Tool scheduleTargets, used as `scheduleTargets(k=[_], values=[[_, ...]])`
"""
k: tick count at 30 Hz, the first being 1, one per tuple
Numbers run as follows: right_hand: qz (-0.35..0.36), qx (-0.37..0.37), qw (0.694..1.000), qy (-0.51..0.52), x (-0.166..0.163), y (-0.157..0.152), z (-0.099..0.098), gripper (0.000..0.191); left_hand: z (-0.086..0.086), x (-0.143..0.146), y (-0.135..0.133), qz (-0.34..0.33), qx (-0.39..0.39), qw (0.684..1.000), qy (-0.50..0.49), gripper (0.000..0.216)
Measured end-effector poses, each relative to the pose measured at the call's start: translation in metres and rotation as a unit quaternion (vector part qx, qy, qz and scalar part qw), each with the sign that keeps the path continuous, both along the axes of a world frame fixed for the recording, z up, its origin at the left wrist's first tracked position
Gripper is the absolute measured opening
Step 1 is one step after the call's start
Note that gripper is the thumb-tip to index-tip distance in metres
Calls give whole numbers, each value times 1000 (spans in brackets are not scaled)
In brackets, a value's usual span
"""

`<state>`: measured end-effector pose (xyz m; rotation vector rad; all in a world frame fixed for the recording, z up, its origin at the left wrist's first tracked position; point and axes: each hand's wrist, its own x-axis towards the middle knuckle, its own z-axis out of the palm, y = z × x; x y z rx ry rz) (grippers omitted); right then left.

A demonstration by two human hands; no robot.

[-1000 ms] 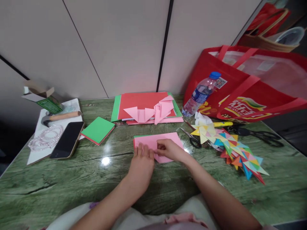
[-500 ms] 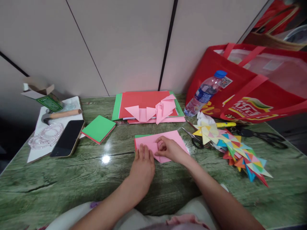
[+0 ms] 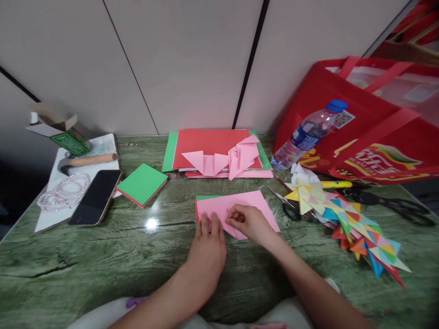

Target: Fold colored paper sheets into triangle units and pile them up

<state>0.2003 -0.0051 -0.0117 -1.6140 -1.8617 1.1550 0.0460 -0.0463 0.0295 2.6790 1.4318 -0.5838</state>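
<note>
A folded pink paper piece lies on a small stack of pink sheets over green and red ones, on the green table. My left hand lies on it with fingers stretched flat, pressing its left part. My right hand has its fingers curled and pinched on a fold of the same piece. Behind them, folded pink shapes rest on a stack of red and green sheets.
Left: green square pad, black phone, bead bracelet, hammer, open small box. Right: water bottle leaning on a red bag, scissors, larger black scissors, multicoloured folded-paper chain, yellow marker.
The view has drifted, so everything sits slightly further right in the frame. My right hand's fingers have shifted on the pink fold; my left hand stays flat on the paper.
</note>
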Motion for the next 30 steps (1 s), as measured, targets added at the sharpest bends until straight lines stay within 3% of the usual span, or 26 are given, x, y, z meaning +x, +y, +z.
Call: scheduleTargets(k=[30], values=[[-18,-36,999,-7,0,1,0,12,-17,-8,-3,18,13,998,-50,53]])
